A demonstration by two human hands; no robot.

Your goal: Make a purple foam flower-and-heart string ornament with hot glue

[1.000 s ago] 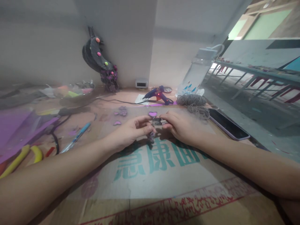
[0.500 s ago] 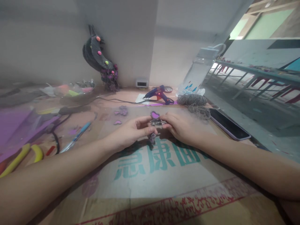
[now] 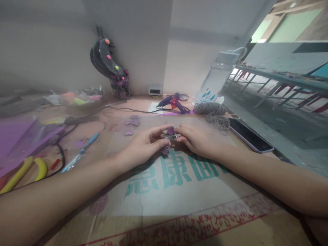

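A small purple heart piece (image 3: 171, 130) and a metallic piece (image 3: 169, 136) are held between the pinched fingertips of the left hand (image 3: 143, 145) and right hand (image 3: 196, 139).

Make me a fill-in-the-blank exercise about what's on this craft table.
The small grey-and-purple craft piece is between the left hand and the ____ hand. The slim blue pen lies to the ____ of the left hand. The dark blue glue gun shows a small glowing ____ light. The grey crescent-shaped ornament is up against the pale ____.
Missing words: right; left; red; wall.
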